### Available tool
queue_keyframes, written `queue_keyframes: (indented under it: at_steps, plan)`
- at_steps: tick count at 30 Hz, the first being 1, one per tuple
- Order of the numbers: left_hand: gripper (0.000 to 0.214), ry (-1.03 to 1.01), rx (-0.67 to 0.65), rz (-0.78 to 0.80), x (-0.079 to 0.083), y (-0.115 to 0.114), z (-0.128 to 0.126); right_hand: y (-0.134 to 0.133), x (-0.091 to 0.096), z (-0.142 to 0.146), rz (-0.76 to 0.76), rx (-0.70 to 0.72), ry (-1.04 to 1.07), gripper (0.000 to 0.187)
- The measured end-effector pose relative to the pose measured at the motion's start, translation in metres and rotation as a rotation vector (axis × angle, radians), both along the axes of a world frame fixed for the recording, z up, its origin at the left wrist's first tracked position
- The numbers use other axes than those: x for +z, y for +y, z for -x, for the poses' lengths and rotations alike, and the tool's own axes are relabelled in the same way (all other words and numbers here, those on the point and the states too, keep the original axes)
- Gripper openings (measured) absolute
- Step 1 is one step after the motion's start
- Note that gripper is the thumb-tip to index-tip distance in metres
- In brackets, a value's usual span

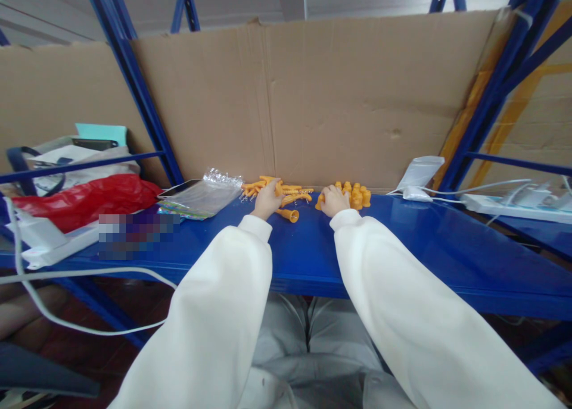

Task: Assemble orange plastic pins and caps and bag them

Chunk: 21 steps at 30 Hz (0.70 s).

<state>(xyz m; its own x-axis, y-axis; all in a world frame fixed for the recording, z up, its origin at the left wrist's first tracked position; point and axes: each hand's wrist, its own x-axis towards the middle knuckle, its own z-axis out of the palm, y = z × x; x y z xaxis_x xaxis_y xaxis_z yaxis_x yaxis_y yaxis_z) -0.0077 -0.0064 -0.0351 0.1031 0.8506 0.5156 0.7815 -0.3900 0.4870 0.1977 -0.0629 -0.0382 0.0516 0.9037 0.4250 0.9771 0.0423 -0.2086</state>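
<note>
My left hand (268, 200) is curled over a pile of orange plastic pieces with shiny spiral metal parts (300, 190), its fingers closed on one of the orange pieces. Just in front of that pile lies an orange tube-like piece with a round flared end (288, 215). My right hand (334, 201) reaches to the left edge of a cluster of knobbed orange plastic pieces (357, 194). Its fingers are bent round an orange piece, mostly hidden under them. Both groups rest on the blue shelf top (308, 248).
Clear plastic bags (210, 194) lie left of the pile. Farther left are a red plastic bag (98, 200), a white power strip (67, 245) and a white cable (89, 273). A cardboard wall (322, 99) stands behind. At right are a white adapter (417, 180) and another power strip (513, 206).
</note>
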Motion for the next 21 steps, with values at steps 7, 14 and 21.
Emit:
queue_keyframes:
  at_steps: [7, 14, 21]
  plan:
    - [0.058, -0.024, -0.028, -0.044, -0.005, 0.007, 0.0, -0.008, 0.006, 0.007, 0.063, -0.051, -0.058, 0.034]
    - [0.059, -0.065, -0.049, -0.069, -0.009, 0.013, 0.001, -0.009, 0.004, 0.008, 0.059, -0.075, -0.122, 0.044]
    - [0.06, -0.07, -0.058, -0.076, -0.009, 0.013, 0.001, -0.008, 0.002, 0.011, 0.074, -0.066, -0.133, 0.045]
